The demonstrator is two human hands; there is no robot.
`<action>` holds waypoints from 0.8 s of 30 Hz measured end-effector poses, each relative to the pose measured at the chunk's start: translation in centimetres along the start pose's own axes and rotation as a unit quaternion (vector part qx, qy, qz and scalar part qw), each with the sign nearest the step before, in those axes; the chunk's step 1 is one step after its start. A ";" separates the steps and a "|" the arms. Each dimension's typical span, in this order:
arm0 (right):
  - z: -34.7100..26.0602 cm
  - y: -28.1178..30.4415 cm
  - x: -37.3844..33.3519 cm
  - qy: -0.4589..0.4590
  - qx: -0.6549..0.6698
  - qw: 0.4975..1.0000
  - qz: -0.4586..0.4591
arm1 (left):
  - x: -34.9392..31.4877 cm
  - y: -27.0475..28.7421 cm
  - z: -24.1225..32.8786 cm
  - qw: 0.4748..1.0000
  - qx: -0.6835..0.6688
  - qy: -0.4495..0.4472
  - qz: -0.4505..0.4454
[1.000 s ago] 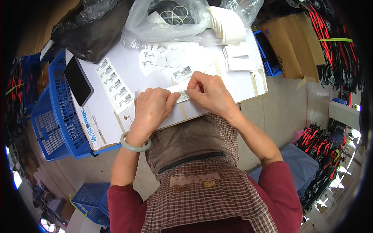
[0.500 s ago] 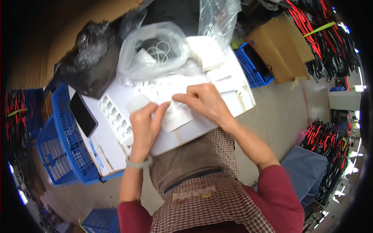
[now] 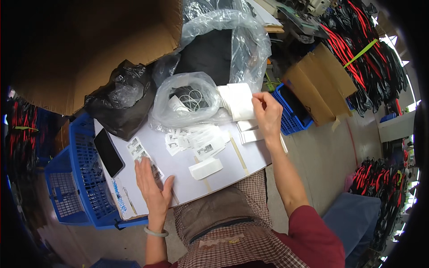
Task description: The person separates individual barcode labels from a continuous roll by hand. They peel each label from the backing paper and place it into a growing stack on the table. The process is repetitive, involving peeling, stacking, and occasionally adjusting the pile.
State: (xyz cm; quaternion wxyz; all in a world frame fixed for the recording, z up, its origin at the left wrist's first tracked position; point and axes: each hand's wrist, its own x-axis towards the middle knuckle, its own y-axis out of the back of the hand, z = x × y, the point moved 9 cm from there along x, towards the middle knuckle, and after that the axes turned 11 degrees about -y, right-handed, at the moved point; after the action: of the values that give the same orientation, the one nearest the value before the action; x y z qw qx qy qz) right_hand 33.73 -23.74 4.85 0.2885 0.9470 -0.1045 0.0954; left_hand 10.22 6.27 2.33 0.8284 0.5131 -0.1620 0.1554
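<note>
My left hand [image 3: 153, 186] is open, its fingers spread at the near end of a strip of printed labels [image 3: 135, 146], partly covering it. My right hand [image 3: 270, 117] is closed in a pinch at the right edge of a stack of white tags [image 3: 240, 103]; anything between the fingertips is hidden. Between the hands lies a loose pile of printed white tags [image 3: 210, 144]. Closer to me, a blank white tag [image 3: 205, 169] rests by itself. Behind the pile, a clear plastic bag [image 3: 163, 105] stands with its mouth rolled open, white cords and tags inside.
A black phone [image 3: 109, 152] lies at the table's left edge, beside blue baskets [image 3: 85, 165]. Black plastic [image 3: 118, 102] and a large carton [image 3: 147, 40] stand at the back left. Past the right edge are another blue basket [image 3: 291, 111] and a carton [image 3: 319, 85].
My hands have moved apart from their meeting point over the tag pile. The left went to the label strip and opened; the right moved right to the white stack. The view has shifted.
</note>
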 end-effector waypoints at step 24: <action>-3.2 -1.0 -1.0 0.097 -0.034 0.995 0.009 | -4.6 -1.7 -3.1 0.997 0.062 0.046 0.002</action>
State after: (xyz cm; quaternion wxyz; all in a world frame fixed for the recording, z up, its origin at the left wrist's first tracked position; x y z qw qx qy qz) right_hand 32.67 -21.00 6.67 0.3286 0.9218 -0.0881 0.1862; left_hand 7.20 7.92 -2.34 0.8014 0.5554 -0.1148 0.1901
